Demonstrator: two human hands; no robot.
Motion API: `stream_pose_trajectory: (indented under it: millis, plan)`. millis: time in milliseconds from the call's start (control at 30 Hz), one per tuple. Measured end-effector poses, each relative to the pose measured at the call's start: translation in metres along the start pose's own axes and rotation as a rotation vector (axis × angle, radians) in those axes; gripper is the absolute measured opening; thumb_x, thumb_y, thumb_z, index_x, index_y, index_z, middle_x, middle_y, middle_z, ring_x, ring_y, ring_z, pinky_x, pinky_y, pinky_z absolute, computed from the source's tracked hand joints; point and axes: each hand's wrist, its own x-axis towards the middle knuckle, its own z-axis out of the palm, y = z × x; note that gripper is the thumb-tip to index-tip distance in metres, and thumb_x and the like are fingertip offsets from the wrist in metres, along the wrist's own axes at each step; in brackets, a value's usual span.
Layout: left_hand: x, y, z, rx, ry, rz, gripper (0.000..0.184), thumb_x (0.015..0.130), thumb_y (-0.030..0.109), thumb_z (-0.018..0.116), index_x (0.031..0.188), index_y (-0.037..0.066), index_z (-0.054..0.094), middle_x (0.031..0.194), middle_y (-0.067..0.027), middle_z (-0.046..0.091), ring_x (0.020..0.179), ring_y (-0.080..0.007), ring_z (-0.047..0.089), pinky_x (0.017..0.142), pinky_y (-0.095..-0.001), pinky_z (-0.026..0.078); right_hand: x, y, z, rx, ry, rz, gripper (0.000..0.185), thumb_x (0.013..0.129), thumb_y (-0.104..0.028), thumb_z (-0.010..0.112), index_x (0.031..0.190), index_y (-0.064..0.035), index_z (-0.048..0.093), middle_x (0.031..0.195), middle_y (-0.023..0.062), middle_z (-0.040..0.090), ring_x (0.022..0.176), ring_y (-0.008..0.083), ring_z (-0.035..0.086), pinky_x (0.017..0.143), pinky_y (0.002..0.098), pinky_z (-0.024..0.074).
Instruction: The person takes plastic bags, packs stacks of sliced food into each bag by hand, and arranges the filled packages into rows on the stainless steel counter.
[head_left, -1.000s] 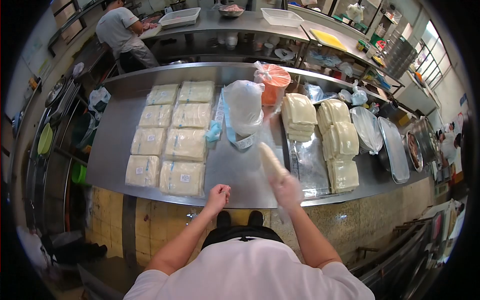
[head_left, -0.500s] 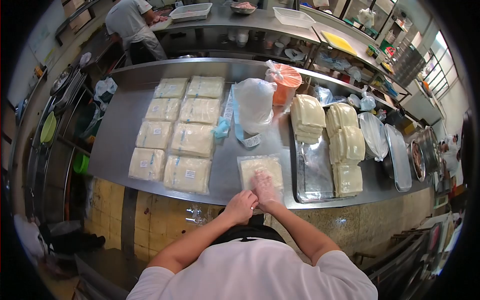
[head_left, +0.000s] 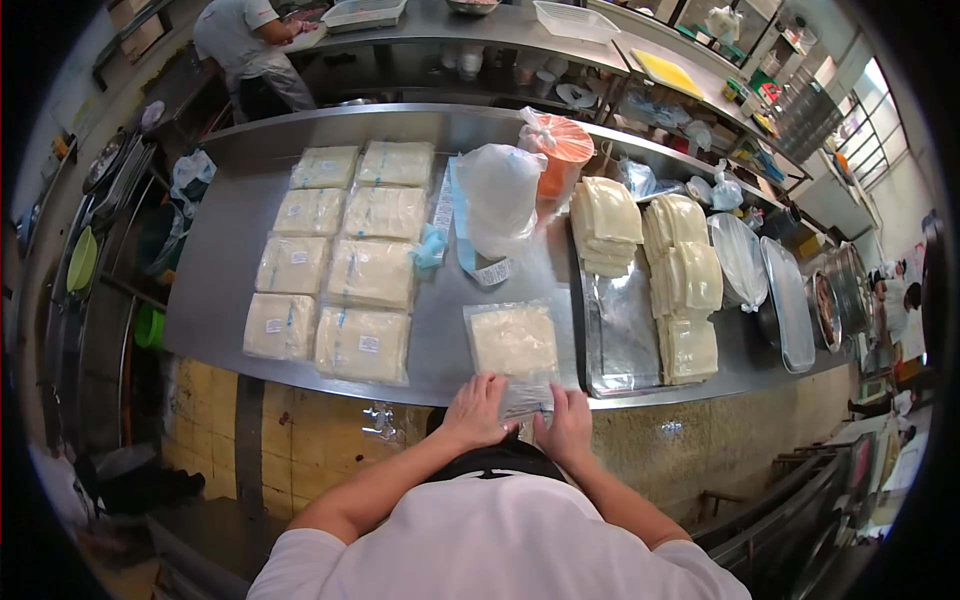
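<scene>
the clear bag (head_left: 527, 397) with the pale sheets (head_left: 512, 338) inside it lies flat just to the left of the metal tray (head_left: 615, 335), level with the near part of this tray, and its loose plastic end points toward the person. the left hand (head_left: 476, 412) and the right hand (head_left: 566, 428) are both curled upon this loose end, one at each side of it, with the left one farther from the tray; how strongly they press, one cannot tell. the bag would probably be of moderate weight, because the sheets look dense and piled in several layers. they seem soft and pliable, so the filled part would likely bend if it were lifted by one corner only. the plastic looks thin and shiny, therefore it may slip under the fingers, and the empty end could crease or tear with a hard pull. for smoothing or folding, the two side corners of the loose end seem the good place to hold; for carrying, a flat palm beneath the filled part would be safer. the uncovered stacks (head_left: 690, 350) at the right side of the tray appear equally soft, and they suggest a similar gentle handling.
</scene>
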Motion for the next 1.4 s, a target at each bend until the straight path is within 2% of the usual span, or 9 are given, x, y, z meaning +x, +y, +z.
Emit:
stream_pose_trajectory:
  millis: [33, 233, 367, 467, 667, 967, 1133, 1267, 1400]
  plan:
    - [0.003, -0.010, 0.010, 0.042, -0.088, -0.029, 0.039, 0.080, 0.016, 0.072, 0.113, 0.002, 0.057, 0.115, -0.0202, 0.059, 0.109, -0.0389, 0.060, 0.091, -0.0481, 0.052, 0.014, 0.005, -0.001, -0.056, 0.020, -0.034, 0.019, 0.073, -0.011, 0.075, 0.091, -0.0054, 0.071, 0.099, 0.0187, 0.062, 0.096, 0.0359, 0.061, 0.079, 0.0495, 0.0509]
    - [0.018, -0.029, -0.009, 0.121, -0.759, -0.140, 0.028, 0.089, 0.030, 0.068, 0.092, 0.003, 0.075, 0.095, -0.0215, 0.072, 0.099, -0.0392, 0.070, 0.087, -0.0492, 0.055, 0.023, 0.074, -0.001, -0.178, -0.626, 0.082, 0.028, 0.081, -0.015, 0.070, 0.108, -0.0113, 0.078, 0.104, 0.0177, 0.064, 0.103, 0.0374, 0.062, 0.090, 0.0472, 0.0536]
    - [0.061, -0.014, -0.029, 0.043, -0.624, -0.088, 0.037, 0.095, 0.033, 0.063, 0.118, 0.005, 0.071, 0.123, -0.0213, 0.067, 0.117, -0.0395, 0.062, 0.097, -0.0486, 0.050, 0.074, 0.036, -0.022, 0.038, -0.536, 0.103, 0.040, 0.086, -0.017, 0.068, 0.125, -0.0093, 0.069, 0.122, 0.0198, 0.064, 0.117, 0.0383, 0.059, 0.100, 0.0452, 0.0510]
    - [0.084, -0.042, 0.021, 0.203, -0.038, 0.118, 0.045, 0.097, 0.033, 0.062, 0.131, 0.003, 0.062, 0.138, -0.0185, 0.060, 0.131, -0.0392, 0.054, 0.108, -0.0512, 0.043, 0.110, 0.029, 0.028, 0.213, -0.269, -0.145, 0.048, 0.093, -0.022, 0.065, 0.136, -0.0026, 0.058, 0.139, 0.0229, 0.058, 0.130, 0.0399, 0.054, 0.107, 0.0423, 0.0467]
    - [0.059, -0.068, 0.029, 0.445, 0.000, -0.156, 0.055, 0.099, 0.039, 0.057, 0.138, 0.000, 0.057, 0.146, -0.0220, 0.054, 0.138, -0.0396, 0.048, 0.112, -0.0504, 0.039, 0.106, 0.062, 0.084, -0.318, -0.191, -0.030, 0.046, 0.097, -0.026, 0.063, 0.134, 0.0004, 0.057, 0.138, 0.0239, 0.059, 0.127, 0.0418, 0.056, 0.103, 0.0433, 0.0485]
    - [0.005, -0.035, 0.026, -0.166, -0.463, -0.849, 0.041, 0.102, 0.036, 0.055, 0.104, -0.003, 0.069, 0.101, -0.0231, 0.075, 0.078, -0.0443, 0.070, 0.079, -0.0533, 0.057, 0.014, 0.101, 0.051, 0.235, -0.537, 0.618, 0.038, 0.091, -0.034, 0.072, 0.098, 0.0030, 0.071, 0.084, 0.0216, 0.072, 0.077, 0.0405, 0.069, 0.072, 0.0500, 0.0544]
    - [-0.010, -0.048, 0.054, -1.493, 0.083, -1.105, 0.035, 0.105, 0.030, 0.051, 0.104, -0.001, 0.067, 0.123, -0.0248, 0.068, 0.108, -0.0371, 0.069, 0.094, -0.0486, 0.056, 0.047, 0.102, 0.023, 1.277, -0.749, 1.127, 0.034, 0.098, -0.024, 0.063, 0.121, 0.0005, 0.064, 0.108, 0.0138, 0.069, 0.102, 0.0344, 0.068, 0.088, 0.0466, 0.0564]
    - [0.015, -0.032, 0.058, -1.931, 0.276, -0.725, 0.031, 0.105, 0.025, 0.052, 0.105, -0.002, 0.066, 0.140, -0.0284, 0.058, 0.131, -0.0347, 0.059, 0.108, -0.0475, 0.049, 0.086, 0.104, 0.031, 1.840, -0.463, 1.250, 0.040, 0.102, -0.011, 0.054, 0.139, 0.0030, 0.052, 0.137, 0.0182, 0.059, 0.121, 0.0306, 0.061, 0.100, 0.0432, 0.0519]
    - [0.042, 0.004, 0.052, -0.214, -0.111, -0.051, 0.041, 0.100, 0.037, 0.059, 0.118, 0.001, 0.067, 0.146, -0.0221, 0.057, 0.141, -0.0401, 0.048, 0.120, -0.0526, 0.034, 0.104, 0.114, 0.062, 1.246, -0.452, 0.937, 0.049, 0.094, -0.013, 0.064, 0.138, 0.0066, 0.051, 0.132, 0.0200, 0.061, 0.119, 0.0335, 0.063, 0.099, 0.0428, 0.0523]
